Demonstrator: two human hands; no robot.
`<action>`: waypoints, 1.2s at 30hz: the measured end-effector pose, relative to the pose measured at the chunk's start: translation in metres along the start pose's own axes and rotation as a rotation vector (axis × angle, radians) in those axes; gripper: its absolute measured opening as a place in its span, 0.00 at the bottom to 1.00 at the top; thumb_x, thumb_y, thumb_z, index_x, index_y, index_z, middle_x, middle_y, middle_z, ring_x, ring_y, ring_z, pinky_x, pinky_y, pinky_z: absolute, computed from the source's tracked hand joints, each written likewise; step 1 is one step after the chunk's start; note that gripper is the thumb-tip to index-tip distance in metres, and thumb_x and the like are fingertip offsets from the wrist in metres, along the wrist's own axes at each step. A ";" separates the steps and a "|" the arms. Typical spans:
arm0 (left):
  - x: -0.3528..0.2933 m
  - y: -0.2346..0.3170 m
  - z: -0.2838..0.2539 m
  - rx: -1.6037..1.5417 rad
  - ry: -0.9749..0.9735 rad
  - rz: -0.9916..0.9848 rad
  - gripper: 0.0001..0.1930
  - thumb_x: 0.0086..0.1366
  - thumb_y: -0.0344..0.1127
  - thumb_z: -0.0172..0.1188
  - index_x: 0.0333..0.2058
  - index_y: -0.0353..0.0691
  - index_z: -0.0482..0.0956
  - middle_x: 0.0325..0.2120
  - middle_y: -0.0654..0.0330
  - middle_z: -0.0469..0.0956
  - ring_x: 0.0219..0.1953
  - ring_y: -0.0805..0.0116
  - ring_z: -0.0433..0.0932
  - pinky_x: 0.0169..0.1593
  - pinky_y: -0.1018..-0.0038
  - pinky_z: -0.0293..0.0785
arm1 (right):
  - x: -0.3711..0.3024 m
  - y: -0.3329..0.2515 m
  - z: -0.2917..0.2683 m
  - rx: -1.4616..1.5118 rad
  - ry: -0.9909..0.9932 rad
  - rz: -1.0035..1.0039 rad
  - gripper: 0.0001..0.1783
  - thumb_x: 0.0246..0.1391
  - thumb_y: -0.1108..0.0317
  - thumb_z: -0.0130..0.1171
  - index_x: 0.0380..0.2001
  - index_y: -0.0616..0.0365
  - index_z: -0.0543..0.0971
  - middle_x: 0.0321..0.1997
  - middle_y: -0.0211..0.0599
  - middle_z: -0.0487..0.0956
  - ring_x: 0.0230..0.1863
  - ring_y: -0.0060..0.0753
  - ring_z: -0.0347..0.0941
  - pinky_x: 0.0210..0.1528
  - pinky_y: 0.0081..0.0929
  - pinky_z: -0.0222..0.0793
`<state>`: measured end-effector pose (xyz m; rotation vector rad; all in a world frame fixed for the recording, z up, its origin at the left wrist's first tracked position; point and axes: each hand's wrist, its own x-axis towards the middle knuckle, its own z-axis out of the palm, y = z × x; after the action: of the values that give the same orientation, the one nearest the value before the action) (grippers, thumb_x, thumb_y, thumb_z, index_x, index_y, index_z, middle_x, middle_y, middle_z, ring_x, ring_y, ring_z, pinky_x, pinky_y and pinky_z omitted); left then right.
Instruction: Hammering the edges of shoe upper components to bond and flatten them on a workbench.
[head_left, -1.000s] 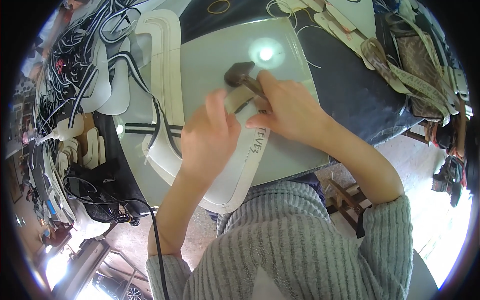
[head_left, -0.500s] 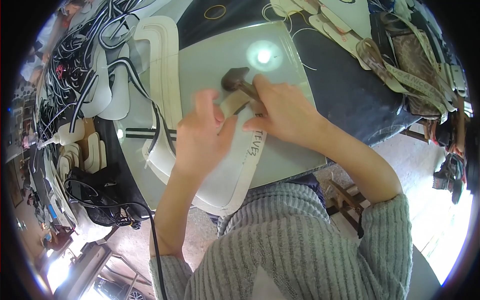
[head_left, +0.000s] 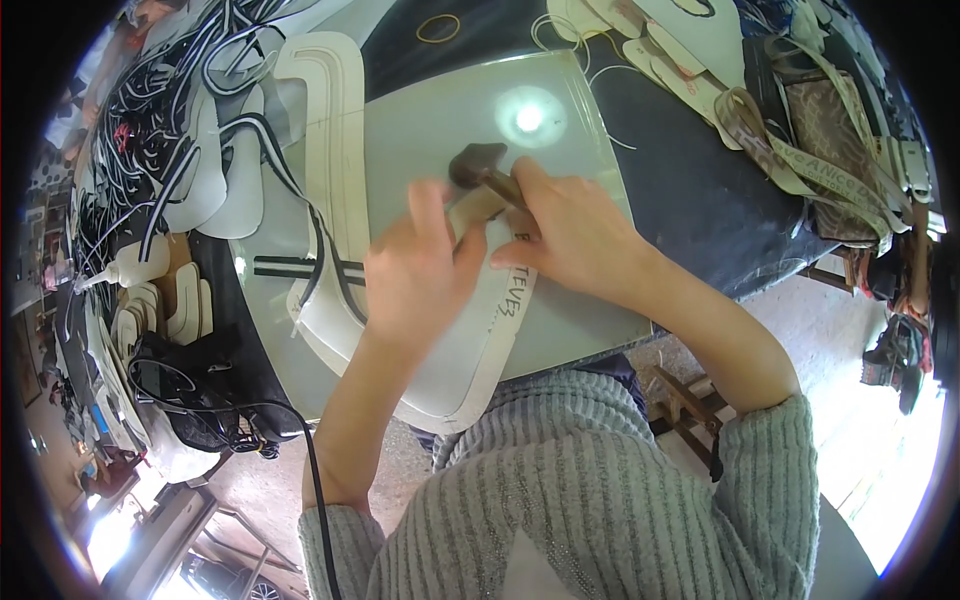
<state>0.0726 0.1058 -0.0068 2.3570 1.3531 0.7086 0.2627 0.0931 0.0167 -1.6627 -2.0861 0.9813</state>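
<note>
My right hand is closed around the handle of a hammer, whose dark head points away to the left. Beneath both hands lies a white curved panel with a beige border and dark handwriting along one edge. Over the panel's left part is my left hand, its index finger raised and its thumb apart, the other fingers mostly hidden. A beige strip shows between the two hands, close to the hammer head. A black-and-white striped strap runs out to the left from beside my left hand.
A pale board covers the middle of the dark table. Another beige-edged panel lies to the left, near tangled striped straps and a white bottle. Flat templates and a patterned bag lie right; a black cable hangs nearby.
My left hand has moved slightly right, its thumb now nearer the beige strip. The hammer and my right hand have shifted a little right and nearer me within the picture.
</note>
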 end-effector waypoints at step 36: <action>-0.031 -0.013 -0.005 0.053 0.030 0.380 0.17 0.52 0.26 0.61 0.43 0.28 0.79 0.40 0.56 0.73 0.38 0.62 0.74 0.36 0.70 0.75 | -0.002 -0.029 -0.049 -0.248 -0.121 -0.009 0.16 0.65 0.58 0.54 0.32 0.60 0.68 0.17 0.46 0.74 0.21 0.53 0.74 0.22 0.44 0.67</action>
<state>0.0475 0.0850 -0.0169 2.6894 0.9509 0.8207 0.2719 0.1043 0.0714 -1.7457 -2.3762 0.8686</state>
